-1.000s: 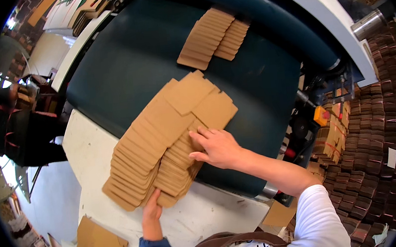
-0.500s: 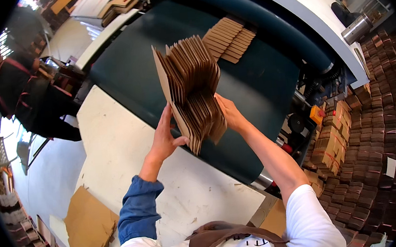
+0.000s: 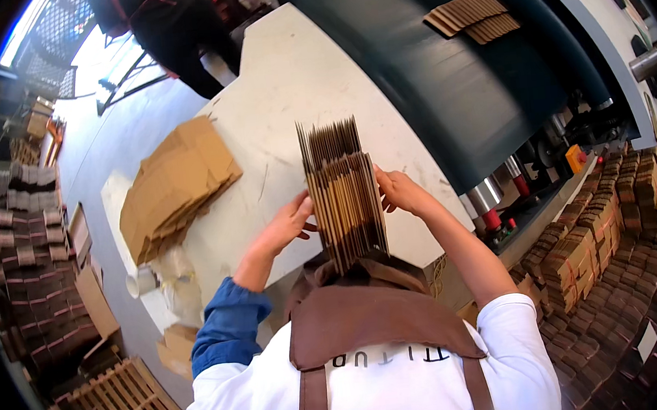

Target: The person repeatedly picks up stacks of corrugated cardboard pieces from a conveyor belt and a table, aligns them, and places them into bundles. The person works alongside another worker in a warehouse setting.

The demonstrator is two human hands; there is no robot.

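A thick stack of brown cardboard pieces stands on edge between my hands, close to my apron at the near end of the white table. My left hand presses its left side, the fingers partly behind the sheets. Against the right side lies my right hand, fingers bent at the edge of the stack. The upper edges of the sheets are uneven and fanned. More cardboard pieces lie overlapped on the dark green belt at the far right.
Flat brown cardboard sheets are piled on the left of the white table. A person in dark clothes stands beyond it. Bundled cardboard fills the right floor; a wooden pallet lies at lower left.
My hands have brought the stack from over the green belt back toward my body, above the white table. My view has turned rightward, and the stack now stands more upright.
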